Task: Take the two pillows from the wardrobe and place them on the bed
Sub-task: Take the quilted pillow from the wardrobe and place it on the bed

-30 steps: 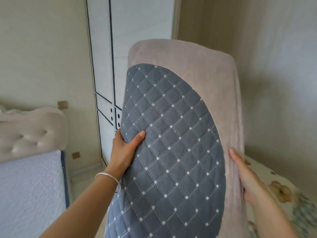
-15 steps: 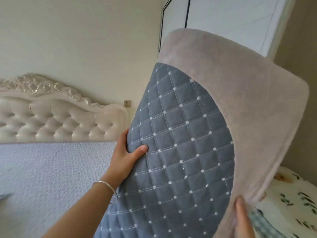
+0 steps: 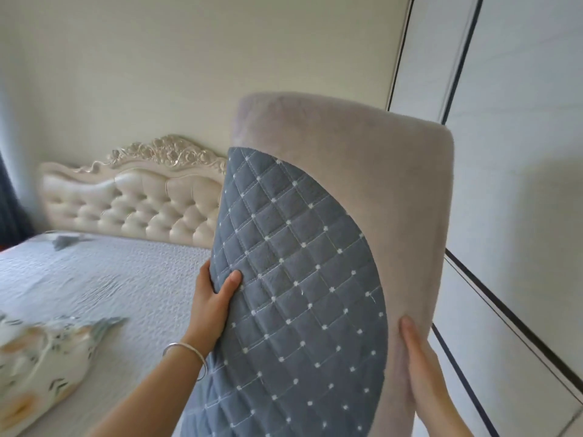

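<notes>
While the left hand (image 3: pixel 209 305) pinched the pillow's near edge, its thumb lay across the quilted face and its fingers were curled out of sight behind, clamped on the fabric. A silver bangle (image 3: pixel 186 353) circled that wrist. Opposite, the right hand (image 3: pixel 422 370) pressed flat against the far edge, fingers together and straight, squeezing inward; whether any fingers wrapped behind could not be told. Gripping both long edges this way likely kept the bulky pillow (image 3: pixel 315 263) upright and steady for carrying.

Between the hands, the pillow stood on end, held in the air. Its front showed a grey-blue panel quilted in diamonds with small white dots, curved like a half-moon, bordered by plush beige fabric over the top and right side.

Beyond the left fingers stretched the bed (image 3: pixel 120 279) with a pale textured cover and cream tufted headboard (image 3: pixel 132 200). A floral-patterned pillow (image 3: pixel 38 361) lay on it, nearer the wearer. Past the right hand stood the white wardrobe (image 3: pixel 520 152).
</notes>
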Action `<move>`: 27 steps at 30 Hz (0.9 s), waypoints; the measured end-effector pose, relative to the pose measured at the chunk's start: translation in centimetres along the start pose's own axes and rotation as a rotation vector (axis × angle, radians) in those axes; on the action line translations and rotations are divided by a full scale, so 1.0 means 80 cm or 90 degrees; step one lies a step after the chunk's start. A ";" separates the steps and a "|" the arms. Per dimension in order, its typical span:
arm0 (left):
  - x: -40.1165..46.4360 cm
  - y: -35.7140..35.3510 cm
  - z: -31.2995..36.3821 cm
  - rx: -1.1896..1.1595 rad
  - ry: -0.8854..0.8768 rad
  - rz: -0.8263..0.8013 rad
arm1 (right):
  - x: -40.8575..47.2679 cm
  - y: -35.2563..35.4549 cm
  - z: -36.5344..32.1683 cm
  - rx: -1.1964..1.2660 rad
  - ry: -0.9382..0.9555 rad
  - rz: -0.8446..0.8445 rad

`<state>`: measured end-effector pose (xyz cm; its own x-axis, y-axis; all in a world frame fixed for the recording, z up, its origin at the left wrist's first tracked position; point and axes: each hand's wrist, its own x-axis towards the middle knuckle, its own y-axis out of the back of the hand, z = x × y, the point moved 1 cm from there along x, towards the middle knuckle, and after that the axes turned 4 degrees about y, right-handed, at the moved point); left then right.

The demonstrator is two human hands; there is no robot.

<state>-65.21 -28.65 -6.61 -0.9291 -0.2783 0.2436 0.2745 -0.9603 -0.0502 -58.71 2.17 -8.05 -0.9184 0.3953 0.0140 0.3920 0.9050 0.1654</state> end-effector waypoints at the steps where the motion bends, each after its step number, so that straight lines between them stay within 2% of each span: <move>1: 0.013 -0.002 -0.005 -0.001 0.003 0.019 | 0.041 -0.012 0.001 0.059 -0.046 -0.045; 4: 0.060 -0.017 -0.018 -0.013 0.010 0.073 | 0.101 -0.047 -0.027 0.024 -0.043 -0.036; 7: 0.117 -0.042 -0.028 -0.023 0.009 0.112 | 0.183 -0.070 -0.037 -0.011 0.006 -0.099; 14: 0.264 -0.089 -0.052 -0.019 0.009 0.198 | 0.363 -0.134 -0.082 -0.029 0.070 -0.173; 27: 0.542 -0.109 -0.144 0.004 0.012 0.300 | 0.637 -0.328 -0.097 -0.037 0.081 -0.243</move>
<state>-110.75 -32.55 -6.78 -0.7074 -0.6839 0.1784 0.6683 -0.7294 -0.1459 -116.20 -2.68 -4.04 -0.9981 0.0070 0.0617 0.0215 0.9711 0.2376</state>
